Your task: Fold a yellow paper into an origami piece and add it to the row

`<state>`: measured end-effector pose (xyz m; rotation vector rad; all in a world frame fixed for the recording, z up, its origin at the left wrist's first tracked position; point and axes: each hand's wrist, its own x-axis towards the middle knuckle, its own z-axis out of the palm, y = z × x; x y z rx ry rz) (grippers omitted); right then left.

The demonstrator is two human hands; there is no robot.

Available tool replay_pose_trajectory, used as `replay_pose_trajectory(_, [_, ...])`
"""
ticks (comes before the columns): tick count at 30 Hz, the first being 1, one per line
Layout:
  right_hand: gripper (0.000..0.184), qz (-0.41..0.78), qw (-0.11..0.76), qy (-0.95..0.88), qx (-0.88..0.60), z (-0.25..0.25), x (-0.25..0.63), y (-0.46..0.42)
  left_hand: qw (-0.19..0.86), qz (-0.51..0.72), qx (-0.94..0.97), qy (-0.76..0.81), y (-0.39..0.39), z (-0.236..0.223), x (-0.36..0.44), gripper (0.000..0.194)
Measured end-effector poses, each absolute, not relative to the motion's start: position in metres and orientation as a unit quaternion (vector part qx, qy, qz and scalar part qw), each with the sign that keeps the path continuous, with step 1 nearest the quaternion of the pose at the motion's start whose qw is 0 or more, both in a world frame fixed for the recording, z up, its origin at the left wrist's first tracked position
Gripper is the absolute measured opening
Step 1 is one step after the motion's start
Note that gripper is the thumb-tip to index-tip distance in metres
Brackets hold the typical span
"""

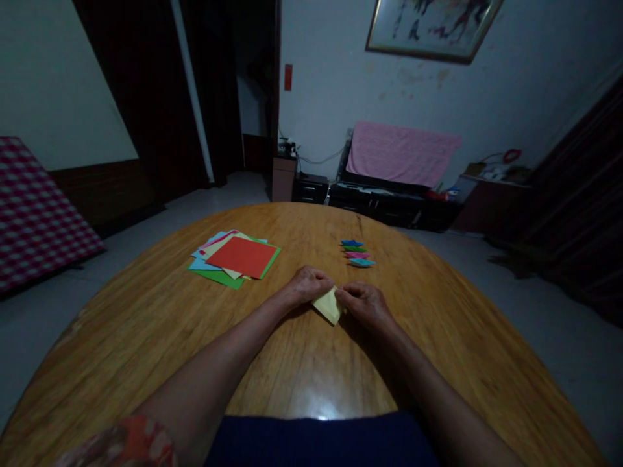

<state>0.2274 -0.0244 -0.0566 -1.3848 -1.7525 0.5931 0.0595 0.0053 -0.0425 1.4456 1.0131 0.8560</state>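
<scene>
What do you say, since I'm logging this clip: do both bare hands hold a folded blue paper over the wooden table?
Not quite: the folded paper is pale yellow, not blue, as the head view shows. The left hand and right hand do hold it over the wooden table.

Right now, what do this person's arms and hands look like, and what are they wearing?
The left hand and right hand wear no gloves, and the left forearm and right forearm are bare. An orange-and-red patterned sleeve shows on the left arm; dark navy clothing shows below.

Dim room, pink towel (403,154) over black TV cabinet (374,203)
</scene>
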Motion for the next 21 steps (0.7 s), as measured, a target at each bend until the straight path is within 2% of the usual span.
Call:
replay_pose_trajectory(3, [0.026, 0.289, 0.395, -0.681, -0.545, -0.056, 0.229, -0.024, 0.590, 0.357, 0.596, 0.410, 0.009, -0.046, 0.056, 0.010])
replay_pose_trajectory(8, [0.026, 0.360, 0.458, -0.604, -0.543, -0.048, 0.226, -0.029, 0.643, 0.339, 0.571, 0.382, 0.013, -0.044, 0.046, 0.013])
replay_pose_trajectory(11, [0.029, 0.391, 0.468, -0.565, -0.556, -0.043, 0.223, -0.027, 0.634, 0.363, 0.552, 0.402, 0.016, -0.044, 0.044, 0.008])
replay_pose_trajectory(16, [0.030, 0.446, 0.421, -0.572, -0.545, -0.034, 0.218, -0.011, 0.610, 0.417, 0.548, 0.392, 0.020, -0.052, 0.045, 0.009])
replay_pose_trajectory(21, [0.031, 0.470, 0.453, -0.558, -0.513, -0.032, 0.208, 0.006, 0.533, 0.415, 0.603, 0.424, 0.021, -0.050, 0.039, 0.014])
